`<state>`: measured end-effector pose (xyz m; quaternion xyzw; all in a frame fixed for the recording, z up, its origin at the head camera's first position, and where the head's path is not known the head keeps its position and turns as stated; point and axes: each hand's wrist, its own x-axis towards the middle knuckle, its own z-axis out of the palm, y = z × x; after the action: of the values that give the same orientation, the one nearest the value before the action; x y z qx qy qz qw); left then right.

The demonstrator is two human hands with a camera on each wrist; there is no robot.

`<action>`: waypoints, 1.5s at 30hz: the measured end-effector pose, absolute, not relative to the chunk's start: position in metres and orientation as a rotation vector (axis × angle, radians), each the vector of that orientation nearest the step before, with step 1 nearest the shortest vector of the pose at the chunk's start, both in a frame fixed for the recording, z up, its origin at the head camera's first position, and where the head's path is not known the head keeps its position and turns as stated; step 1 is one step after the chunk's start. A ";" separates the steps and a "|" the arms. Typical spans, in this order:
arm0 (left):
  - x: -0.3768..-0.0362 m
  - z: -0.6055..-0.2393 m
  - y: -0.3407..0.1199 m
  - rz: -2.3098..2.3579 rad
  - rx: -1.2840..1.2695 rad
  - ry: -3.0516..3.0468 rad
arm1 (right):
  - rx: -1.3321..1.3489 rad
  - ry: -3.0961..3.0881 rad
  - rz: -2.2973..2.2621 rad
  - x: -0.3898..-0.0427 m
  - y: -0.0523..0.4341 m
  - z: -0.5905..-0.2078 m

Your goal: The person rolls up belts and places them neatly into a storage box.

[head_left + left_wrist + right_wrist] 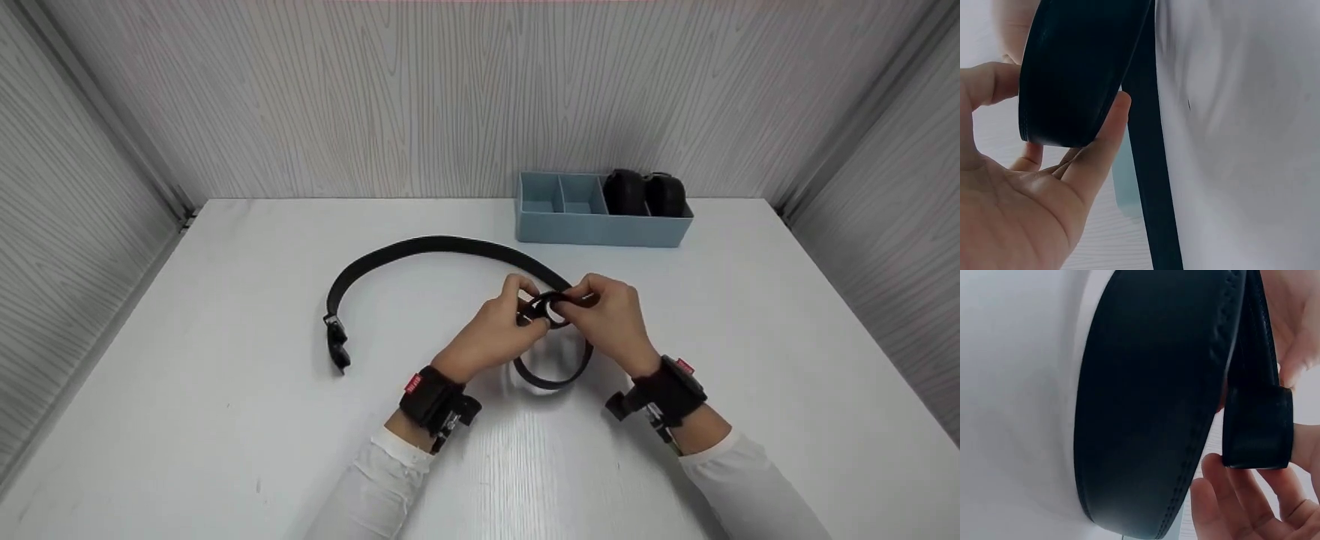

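Note:
A black leather belt (435, 244) lies on the white table (225, 420), one end rolled into a small coil (551, 309) with a loose loop (555, 373) below it. My left hand (501, 324) and right hand (607, 313) both pinch the coil from either side, just above the table. The buckle end (337, 346) rests at the left. In the left wrist view my fingers (1098, 146) curl round the belt's strap (1081, 67). In the right wrist view the wide strap (1157, 399) fills the frame, and my fingertips (1230, 506) hold the keeper loop (1258, 427).
A blue divided tray (600, 225) stands at the back right, holding two rolled black belts (643, 193) in its right compartment; its left compartments are bare. Grey panel walls close in the table at the back and on both sides.

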<state>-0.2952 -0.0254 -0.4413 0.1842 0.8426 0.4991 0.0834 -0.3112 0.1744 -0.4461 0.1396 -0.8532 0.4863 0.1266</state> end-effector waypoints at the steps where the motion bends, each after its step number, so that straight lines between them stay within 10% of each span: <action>1: -0.295 -0.441 -0.025 1.494 0.547 2.512 | 0.409 -2.486 1.397 -0.311 0.174 -0.446; 45: -0.301 -0.436 -0.038 1.509 0.542 2.535 | 0.610 -2.714 2.005 -0.322 0.189 -0.438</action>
<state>-0.3014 -0.0378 -0.4359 0.1803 0.8429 0.5019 0.0710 -0.3218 0.1893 -0.4375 0.1760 -0.7833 0.5787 -0.1434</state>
